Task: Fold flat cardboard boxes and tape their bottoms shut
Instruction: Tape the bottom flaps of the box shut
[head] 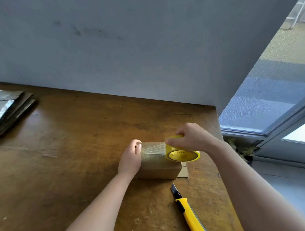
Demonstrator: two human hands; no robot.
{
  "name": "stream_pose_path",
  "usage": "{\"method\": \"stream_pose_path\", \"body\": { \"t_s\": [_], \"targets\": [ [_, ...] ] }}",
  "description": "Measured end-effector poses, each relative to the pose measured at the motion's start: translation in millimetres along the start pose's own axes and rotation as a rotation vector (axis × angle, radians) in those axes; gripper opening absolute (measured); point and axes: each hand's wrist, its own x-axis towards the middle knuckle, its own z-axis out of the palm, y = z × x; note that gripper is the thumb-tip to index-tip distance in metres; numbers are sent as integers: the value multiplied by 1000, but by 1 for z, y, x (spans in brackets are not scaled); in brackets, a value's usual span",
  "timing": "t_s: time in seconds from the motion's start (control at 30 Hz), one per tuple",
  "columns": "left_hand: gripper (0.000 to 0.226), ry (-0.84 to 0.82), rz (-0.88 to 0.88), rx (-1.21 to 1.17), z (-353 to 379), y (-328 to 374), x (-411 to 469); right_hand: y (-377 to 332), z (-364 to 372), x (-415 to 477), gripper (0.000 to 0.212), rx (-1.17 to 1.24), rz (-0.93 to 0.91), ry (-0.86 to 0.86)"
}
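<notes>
- Head view, taping step in hand: box (158, 168) sitting folded on the table (70, 155) near its right edge, with one loose flap lying flat at its right base.
- Right hand (193, 138) gripping the roll (183, 153), thumb on the near-left rim and fingers curling over the top. The roll is hanging tilted over the box's right top edge.
- Left hand (131, 159) sitting at the box's left end, fingers curled tight onto the free end of the strip (153, 149) and holding it at the top-left edge. Fingertips mostly hidden, so can't tell whether it's a pinch or a press-down.
- Strip running clear and taut between the two hands, across the box top. Can't tell whether it's already stuck down or lifted off the cardboard.
- Box is directly under both hands: left hand touching it, right hand's fingers on the roll only, just above the box.
- Next move, my guess: draw the roll past the right edge, lay the strip along the seam, rub it flat, then cut it.
- Knife (188, 214) lying near the box on the camera side, blade out and pointing toward it. A hand has to let go to take it, so the strip may lift or wrinkle.
- Stack (8, 112) of flat boxes waiting at far left, well apart.
</notes>
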Motion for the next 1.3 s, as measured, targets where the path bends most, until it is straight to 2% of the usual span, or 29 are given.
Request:
{"method": "stream_pose_path", "body": {
  "t_s": [0.07, 0.2, 0.33, 0.43, 0.57, 0.7, 0.87, 1.0, 1.1, 1.17, 1.23, 1.3],
  "targets": [
    [25, -1, 2, 4, -1, 1, 0, 0, 2, 0, 59, -19, 4, 21],
    [25, -36, -35, -21, -3, 2, 0, 10, 1, -4, 49, -91, 61, 88],
    [27, -31, -58, 15, -4, 4, 0, 27, 4, -14, 57, -245, 142, 98],
    [28, -19, -61, 37, -3, 6, -1, 33, 14, -15, 61, -232, 199, 142],
    [30, -4, -70, 50, -4, 7, -1, 42, 25, -14, 55, -222, 208, 161],
    [31, 2, -75, 72, -3, 8, -2, 54, 36, -9, 64, -192, 211, 179],
    [33, 7, -63, 91, -3, 6, -3, 63, 47, -5, 64, -166, 246, 177],
    [58, -90, -62, 116, -6, 8, 1, 66, 50, -5, 62, -115, 252, 137],
    [51, -131, -73, 167, -7, 15, 4, 67, 49, -4, 63, -107, 258, 118],
    [54, -37, 14, 372, -8, 20, 0, 67, 49, -4, 64, -118, 266, 116],
    [50, 113, 212, 662, -4, 30, -9, 65, 50, -4, 65, -123, 273, 121],
    [51, 34, 378, 751, 13, 42, -24, 62, 53, -4, 65, -125, 289, 125]
  ]
}}
